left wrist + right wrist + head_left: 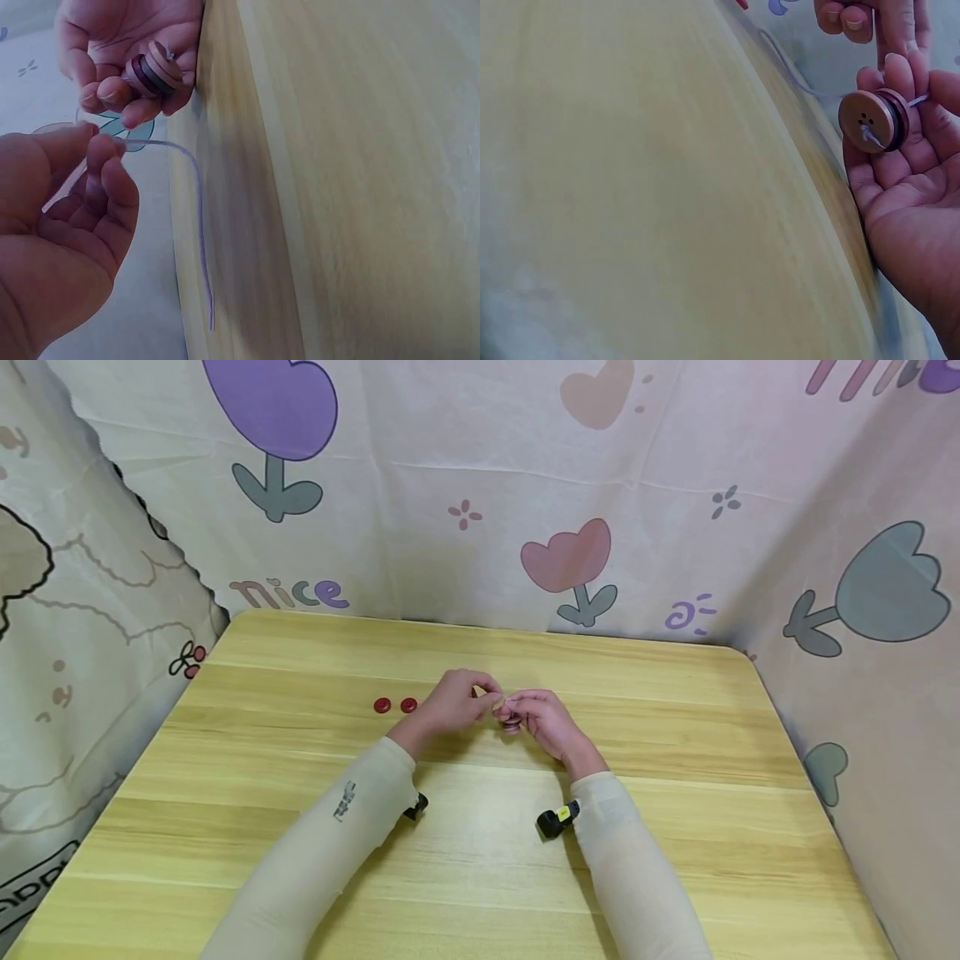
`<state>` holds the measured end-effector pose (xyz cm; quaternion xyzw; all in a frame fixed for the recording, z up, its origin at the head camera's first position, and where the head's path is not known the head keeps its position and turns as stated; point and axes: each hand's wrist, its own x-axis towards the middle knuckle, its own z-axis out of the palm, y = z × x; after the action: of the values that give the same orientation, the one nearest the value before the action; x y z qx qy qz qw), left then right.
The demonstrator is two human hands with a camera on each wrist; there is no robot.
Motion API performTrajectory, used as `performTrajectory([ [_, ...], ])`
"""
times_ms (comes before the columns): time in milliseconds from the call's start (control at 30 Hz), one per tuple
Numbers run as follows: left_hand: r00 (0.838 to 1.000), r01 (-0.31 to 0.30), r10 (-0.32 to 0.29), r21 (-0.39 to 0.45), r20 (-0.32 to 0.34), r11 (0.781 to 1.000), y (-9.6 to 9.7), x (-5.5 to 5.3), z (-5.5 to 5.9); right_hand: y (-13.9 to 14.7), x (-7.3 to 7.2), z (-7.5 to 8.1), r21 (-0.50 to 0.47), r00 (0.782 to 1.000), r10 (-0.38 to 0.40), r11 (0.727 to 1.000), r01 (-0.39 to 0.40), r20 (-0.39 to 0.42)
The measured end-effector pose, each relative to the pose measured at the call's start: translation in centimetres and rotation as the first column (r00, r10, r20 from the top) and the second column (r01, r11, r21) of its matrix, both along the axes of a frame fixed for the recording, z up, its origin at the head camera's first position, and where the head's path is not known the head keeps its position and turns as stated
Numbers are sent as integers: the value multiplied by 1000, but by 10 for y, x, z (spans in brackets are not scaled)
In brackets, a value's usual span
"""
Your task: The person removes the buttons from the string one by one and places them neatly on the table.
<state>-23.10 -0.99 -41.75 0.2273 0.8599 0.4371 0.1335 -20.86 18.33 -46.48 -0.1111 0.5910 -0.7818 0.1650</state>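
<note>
Buttons (876, 111) are resting against the right hand (549, 724), which is pinching their cord (199, 217) just beside them; the left hand (454, 701) is pinching it farther along. If the end knot (867, 133) is loosening, buttons may be slipping onto the surface (480, 835) below the hands.

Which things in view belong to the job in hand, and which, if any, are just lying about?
Job:
string
buttons threaded on it
two red discs, loose, probably part of it

Just there, none loose:
table
cloth
wrist cameras, worn
</note>
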Motion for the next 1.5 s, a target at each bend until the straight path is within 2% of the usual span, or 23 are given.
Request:
performTrajectory([
  [167,1000,6,-5,62,-14,998,3,1,-1,0,0,1,1,999,28,1000,-28,-34],
  [367,1000,-20,17,138,20,990,3,6,4,3,-1,0,-17,992,96,995,-98,-86],
  [467,999,-45,43,155,18,987,2,7,8,4,-2,-1,-37,988,108,993,-113,-107],
  [633,997,-70,76,159,-32,985,0,6,12,4,-4,-1,-59,982,133,988,-141,-132],
  [833,993,-94,103,161,-51,982,-2,4,12,3,-3,-1,6,979,125,992,-126,-159],
  [967,992,-104,114,161,-51,981,-4,4,9,2,-4,-2,10,991,85,996,-85,-101],
  [1167,992,-112,120,167,-42,980,-7,3,5,0,-4,-2,-64,1000,16,998,-15,19],
  [1300,990,-128,136,157,-41,979,-8,3,3,-1,-3,0,-84,999,-4,996,7,36],
  [1500,984,-146,158,138,-80,980,-10,2,-1,-2,-4,0,-69,999,-32,997,35,37],
])
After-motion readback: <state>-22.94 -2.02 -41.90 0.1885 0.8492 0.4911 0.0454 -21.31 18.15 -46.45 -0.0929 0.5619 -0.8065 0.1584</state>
